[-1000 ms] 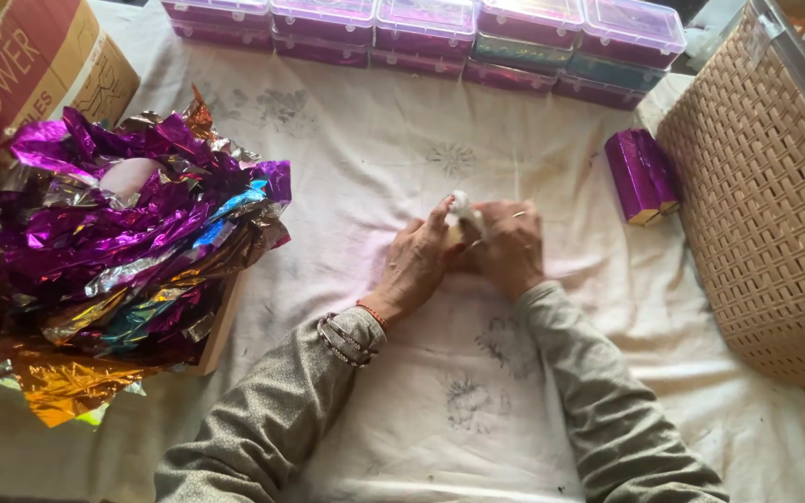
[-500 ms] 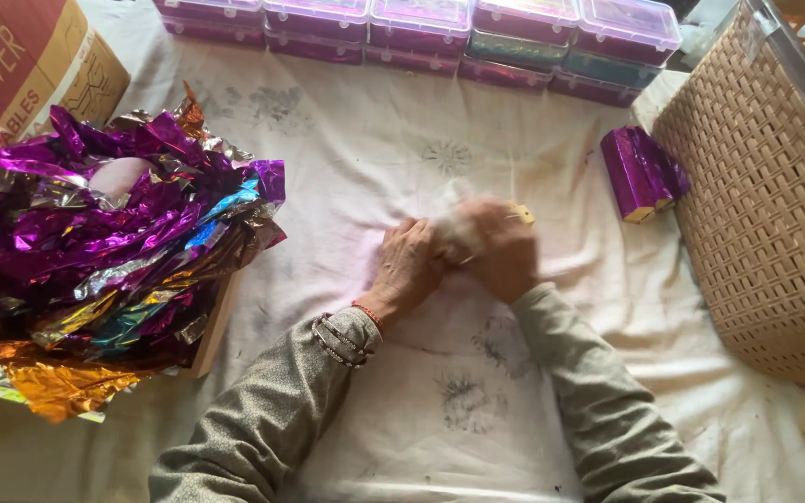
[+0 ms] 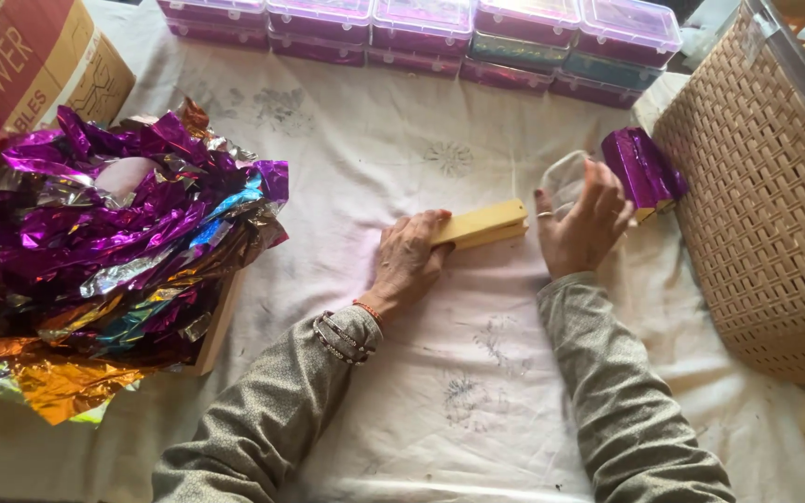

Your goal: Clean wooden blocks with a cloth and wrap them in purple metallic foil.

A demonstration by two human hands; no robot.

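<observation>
My left hand (image 3: 410,263) rests on the white cloth (image 3: 384,168), its fingers on the near end of a flat yellow wooden block (image 3: 483,224) that lies across the middle. My right hand (image 3: 583,222) is lifted to the right of the block and holds a piece of clear film (image 3: 563,179) between thumb and fingers. Just beyond that hand lies a purple foil-wrapped block (image 3: 642,168), close to the basket.
A heap of purple, gold and blue foil sheets (image 3: 114,251) fills a wooden tray on the left, with a cardboard box (image 3: 20,74) behind it. Purple-lidded plastic boxes (image 3: 421,28) line the far edge. A tan woven basket (image 3: 766,205) stands at the right.
Both hands were together over something small in the middle. Now they have parted: the left lies on the yellow block, the right has moved right and up with the clear film.
</observation>
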